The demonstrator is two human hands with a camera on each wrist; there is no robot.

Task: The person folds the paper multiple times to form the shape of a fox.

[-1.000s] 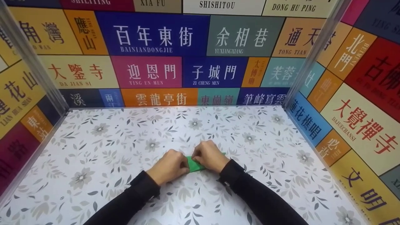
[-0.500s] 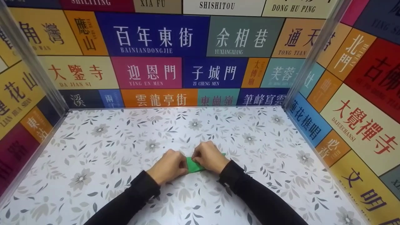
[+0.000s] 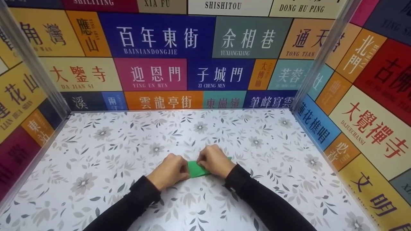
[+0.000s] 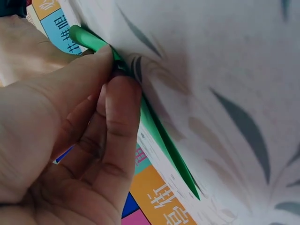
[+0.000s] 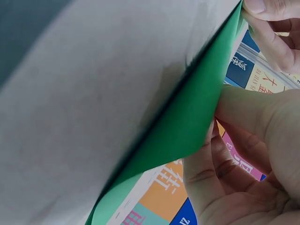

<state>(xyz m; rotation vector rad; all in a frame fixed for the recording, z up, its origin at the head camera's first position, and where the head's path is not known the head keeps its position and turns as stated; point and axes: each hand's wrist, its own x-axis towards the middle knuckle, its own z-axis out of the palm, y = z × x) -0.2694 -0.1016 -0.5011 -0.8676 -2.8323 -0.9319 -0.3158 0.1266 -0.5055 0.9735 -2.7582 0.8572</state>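
Note:
A folded piece of green paper (image 3: 196, 169) lies low over the middle of the table, between the two hands. My left hand (image 3: 168, 171) pinches its left end between thumb and fingers; the left wrist view shows the paper (image 4: 159, 136) edge-on there. With thumb and fingers, my right hand (image 3: 216, 160) pinches the paper farther right, and a green tip pokes out behind that hand. In the right wrist view a broad flap of the paper (image 5: 192, 112) slants across, bent over along one side. Both hands cover parts of it.
The table (image 3: 128, 199) has a white cover printed with grey leaves and flowers. Colourful panels (image 3: 157, 35) with lettering stand at the back and both sides, with clear corner strips (image 3: 310, 64) where they meet.
My left hand has slid slightly left, so more green paper shows between the hands. The right hand has stayed almost still.

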